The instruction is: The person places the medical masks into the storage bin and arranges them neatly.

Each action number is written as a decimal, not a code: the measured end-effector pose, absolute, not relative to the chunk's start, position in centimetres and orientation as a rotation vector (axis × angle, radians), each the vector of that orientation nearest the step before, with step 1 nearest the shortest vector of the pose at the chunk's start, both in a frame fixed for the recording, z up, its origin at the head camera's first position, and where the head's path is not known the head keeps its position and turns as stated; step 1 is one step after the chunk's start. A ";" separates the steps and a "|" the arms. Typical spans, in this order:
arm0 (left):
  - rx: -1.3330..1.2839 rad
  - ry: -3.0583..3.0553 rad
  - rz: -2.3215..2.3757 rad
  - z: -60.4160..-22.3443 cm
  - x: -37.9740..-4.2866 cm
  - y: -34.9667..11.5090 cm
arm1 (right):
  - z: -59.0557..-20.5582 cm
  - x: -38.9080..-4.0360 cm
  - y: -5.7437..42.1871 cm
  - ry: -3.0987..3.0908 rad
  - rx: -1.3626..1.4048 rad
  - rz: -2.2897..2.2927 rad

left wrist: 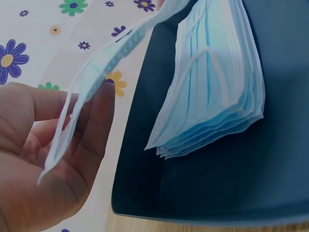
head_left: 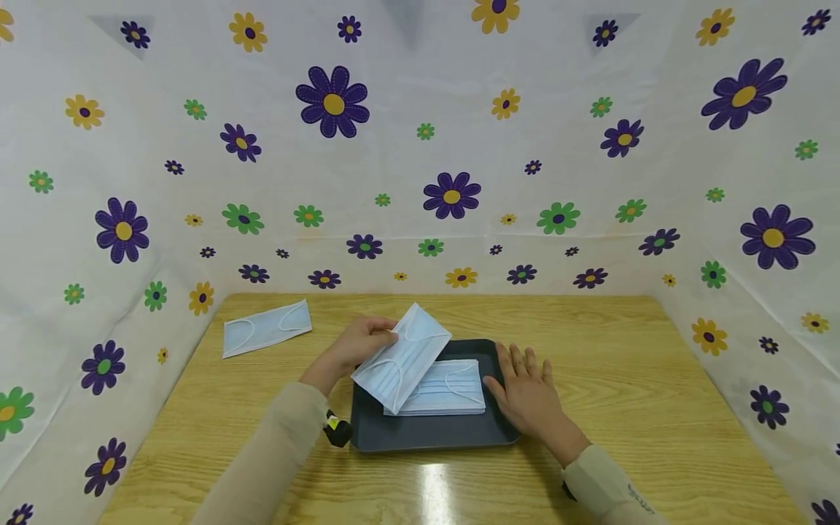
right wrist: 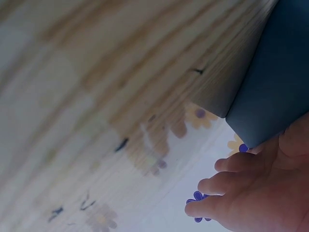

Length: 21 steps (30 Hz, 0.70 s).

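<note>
In the head view my left hand [head_left: 357,344] pinches a light blue face mask [head_left: 412,350] with white ear loops. It is tilted above the left part of a dark grey tray [head_left: 433,437]. Under it a neat stack of face masks [head_left: 456,394] lies in the tray, partly covered by the held one. The left wrist view shows the held mask [left wrist: 91,77] nearly edge-on between thumb and fingers. My right hand [head_left: 531,397], fingers straight and spread, rests against the tray's right side; the right wrist view shows the fingers by the tray's corner [right wrist: 256,121].
A single face mask [head_left: 267,329] lies flat on the wooden table [head_left: 610,350], toward the back left. White cloth walls [head_left: 407,95] with printed flowers enclose the table at the back and both sides. A black strap piece [head_left: 337,430] sits under the left wrist.
</note>
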State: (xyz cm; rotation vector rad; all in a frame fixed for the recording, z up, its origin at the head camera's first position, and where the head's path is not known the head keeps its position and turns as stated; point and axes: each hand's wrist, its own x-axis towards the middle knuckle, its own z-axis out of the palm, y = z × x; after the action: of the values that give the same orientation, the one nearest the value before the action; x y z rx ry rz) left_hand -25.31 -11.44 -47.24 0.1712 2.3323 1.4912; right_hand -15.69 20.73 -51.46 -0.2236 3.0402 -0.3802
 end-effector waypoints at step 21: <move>0.665 2.366 1.175 -47.0 -25.0 -8.3 | -51.5 -15.7 20.5 3.049 -0.213 -0.369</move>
State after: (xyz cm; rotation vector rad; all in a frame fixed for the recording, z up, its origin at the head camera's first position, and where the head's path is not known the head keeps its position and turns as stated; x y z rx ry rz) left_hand -25.02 -8.27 -47.01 0.6654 2.3656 1.1753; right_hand -15.68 20.50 -51.50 -0.2126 3.0486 -0.3685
